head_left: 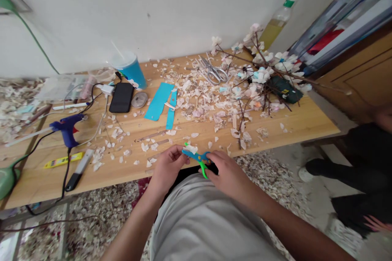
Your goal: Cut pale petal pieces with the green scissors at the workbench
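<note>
My right hand (228, 173) grips a pair of blue and green scissors (199, 157) by the handles, over the table's front edge. Between the blades sits a small whitish petal-like piece (192, 149). My left hand (169, 165) is closed at the blade end, its fingertips pinching this pale piece. How much of the piece lies behind the fingers is hidden. Just beyond my hands, pale scraps (194, 135) lie scattered on the wooden table (128, 175).
Blue strips (159, 101), a black phone (121, 97), a blue cup (131, 70) and grey scissors (216, 74) lie farther back. At left are a glue gun (67, 127) and a utility knife (79, 170). Flowered branches (260, 65) and a bottle (277, 24) stand right; a person (364, 163) sits beyond.
</note>
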Action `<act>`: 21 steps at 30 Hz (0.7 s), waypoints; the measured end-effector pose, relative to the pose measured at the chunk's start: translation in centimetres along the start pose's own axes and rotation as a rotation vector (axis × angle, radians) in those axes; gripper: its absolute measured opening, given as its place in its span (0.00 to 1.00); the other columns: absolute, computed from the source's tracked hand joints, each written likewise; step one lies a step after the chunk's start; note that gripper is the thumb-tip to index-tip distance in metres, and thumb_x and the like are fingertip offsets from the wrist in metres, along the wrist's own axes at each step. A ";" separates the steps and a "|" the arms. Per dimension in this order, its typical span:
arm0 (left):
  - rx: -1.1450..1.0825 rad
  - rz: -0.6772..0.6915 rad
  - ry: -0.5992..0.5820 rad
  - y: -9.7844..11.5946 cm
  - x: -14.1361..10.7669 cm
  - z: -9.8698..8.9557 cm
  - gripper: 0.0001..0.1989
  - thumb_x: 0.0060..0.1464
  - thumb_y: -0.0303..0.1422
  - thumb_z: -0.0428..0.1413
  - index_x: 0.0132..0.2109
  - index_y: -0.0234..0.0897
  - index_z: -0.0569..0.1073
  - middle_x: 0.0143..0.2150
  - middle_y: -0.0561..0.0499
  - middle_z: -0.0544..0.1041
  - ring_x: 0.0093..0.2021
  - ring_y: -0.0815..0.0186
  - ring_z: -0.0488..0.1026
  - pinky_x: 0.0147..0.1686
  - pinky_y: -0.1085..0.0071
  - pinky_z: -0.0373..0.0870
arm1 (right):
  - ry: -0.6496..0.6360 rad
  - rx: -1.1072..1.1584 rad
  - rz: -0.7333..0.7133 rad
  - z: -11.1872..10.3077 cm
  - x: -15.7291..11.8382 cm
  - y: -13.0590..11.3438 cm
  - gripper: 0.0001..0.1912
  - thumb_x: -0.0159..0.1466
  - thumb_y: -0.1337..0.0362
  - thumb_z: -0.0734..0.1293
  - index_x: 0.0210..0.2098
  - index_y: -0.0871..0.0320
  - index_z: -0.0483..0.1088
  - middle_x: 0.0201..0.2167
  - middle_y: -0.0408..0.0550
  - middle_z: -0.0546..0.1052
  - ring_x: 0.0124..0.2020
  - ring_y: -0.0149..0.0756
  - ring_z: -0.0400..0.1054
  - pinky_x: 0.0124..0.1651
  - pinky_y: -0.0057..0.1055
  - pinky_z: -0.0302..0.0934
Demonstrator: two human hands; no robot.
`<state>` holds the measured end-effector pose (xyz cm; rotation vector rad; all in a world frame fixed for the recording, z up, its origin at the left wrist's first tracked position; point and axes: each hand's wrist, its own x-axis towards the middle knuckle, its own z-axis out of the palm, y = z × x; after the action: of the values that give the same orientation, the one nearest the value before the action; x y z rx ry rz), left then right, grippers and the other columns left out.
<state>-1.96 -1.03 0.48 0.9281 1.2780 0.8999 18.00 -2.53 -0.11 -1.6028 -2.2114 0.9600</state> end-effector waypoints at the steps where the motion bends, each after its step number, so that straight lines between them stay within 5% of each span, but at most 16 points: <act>1: 0.035 0.006 -0.025 0.2 0.1 -0.3 0.09 0.51 0.37 0.62 0.33 0.34 0.75 0.26 0.53 0.75 0.30 0.70 0.70 0.34 0.74 0.65 | -0.013 0.000 0.000 -0.2 0.1 0.0 0.08 0.61 0.68 0.67 0.41 0.58 0.70 0.40 0.50 0.74 0.46 0.43 0.67 0.49 0.37 0.60; 8: 0.123 0.043 -0.138 0.9 0.5 -1.1 0.06 0.51 0.33 0.61 0.35 0.35 0.75 0.28 0.53 0.74 0.30 0.69 0.69 0.34 0.74 0.65 | -0.036 0.060 -0.009 -0.6 0.2 -0.3 0.08 0.62 0.62 0.69 0.40 0.58 0.70 0.39 0.49 0.74 0.45 0.41 0.67 0.48 0.35 0.60; 11: 0.049 0.014 -0.104 0.7 0.4 -0.5 0.08 0.50 0.35 0.62 0.33 0.35 0.75 0.27 0.53 0.74 0.30 0.69 0.69 0.35 0.73 0.66 | -0.013 0.049 0.004 -0.2 0.1 -0.2 0.09 0.62 0.63 0.69 0.41 0.58 0.70 0.40 0.50 0.74 0.45 0.42 0.67 0.49 0.36 0.60; 16: -0.406 -0.153 0.012 0.1 -0.2 1.7 0.14 0.47 0.40 0.65 0.36 0.33 0.76 0.32 0.51 0.76 0.32 0.69 0.71 0.39 0.71 0.70 | 0.055 0.002 0.016 0.2 -0.1 0.0 0.10 0.63 0.65 0.68 0.45 0.60 0.69 0.44 0.53 0.74 0.49 0.44 0.66 0.53 0.39 0.60; 21: -0.256 -0.047 0.057 -0.2 -0.2 1.9 0.12 0.47 0.38 0.65 0.35 0.34 0.76 0.31 0.51 0.76 0.31 0.69 0.70 0.37 0.73 0.68 | 0.025 0.019 0.012 0.0 -0.3 0.1 0.10 0.63 0.64 0.68 0.43 0.58 0.69 0.42 0.51 0.74 0.47 0.43 0.66 0.50 0.37 0.61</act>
<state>-0.12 -1.42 0.46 0.6729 1.1950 1.0313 18.20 -2.78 -0.15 -1.6129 -2.1723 0.9556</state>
